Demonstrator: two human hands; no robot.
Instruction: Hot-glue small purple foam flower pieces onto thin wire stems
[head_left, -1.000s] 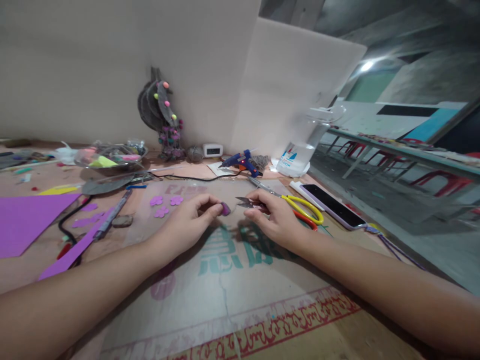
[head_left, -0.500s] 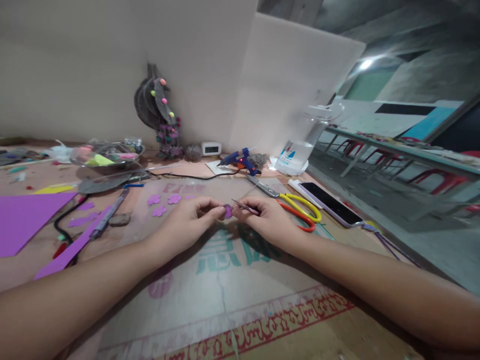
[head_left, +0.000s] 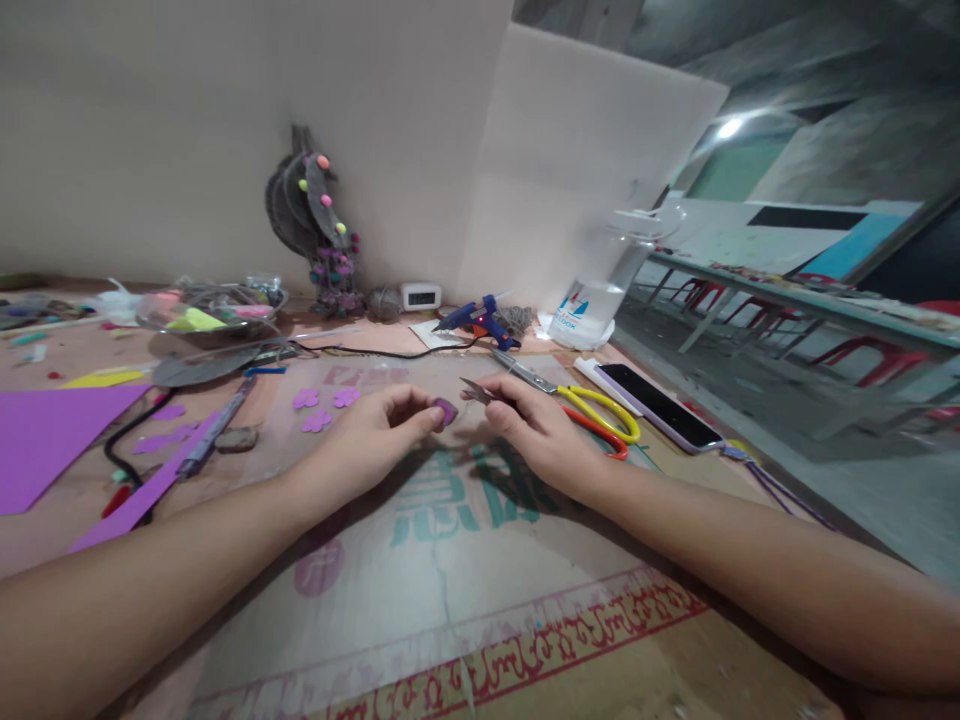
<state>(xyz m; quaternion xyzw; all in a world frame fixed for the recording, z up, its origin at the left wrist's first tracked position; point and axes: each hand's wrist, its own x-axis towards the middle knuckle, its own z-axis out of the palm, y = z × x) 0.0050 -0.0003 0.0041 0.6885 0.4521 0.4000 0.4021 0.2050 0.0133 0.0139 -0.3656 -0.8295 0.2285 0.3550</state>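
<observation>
My left hand (head_left: 382, 430) pinches a small dark purple piece (head_left: 445, 411), perhaps foam sheet, between thumb and fingertips. Facing it, my right hand (head_left: 536, 430) is closed around small metal snips (head_left: 475, 391). Their pointed blades stick out toward the left, slightly parted and clear of the purple piece; my fingers cover the rest. Several purple flower cutouts (head_left: 316, 421) lie flat on the board, left of and beyond my left hand. Large scissors (head_left: 600, 405) with yellow and orange handles rest just beyond my right hand.
A blue glue gun (head_left: 480, 318) stands at the back, its black cord running left. A clear water jug (head_left: 589, 300) and a phone (head_left: 660, 405) are at the right edge. At left lie a purple sheet (head_left: 60, 435), a pen (head_left: 217, 430) and a filled bowl (head_left: 210, 325).
My hands have moved apart a little. The snips' blades have drawn away from the purple piece and tilted upward, and more of the piece now shows.
</observation>
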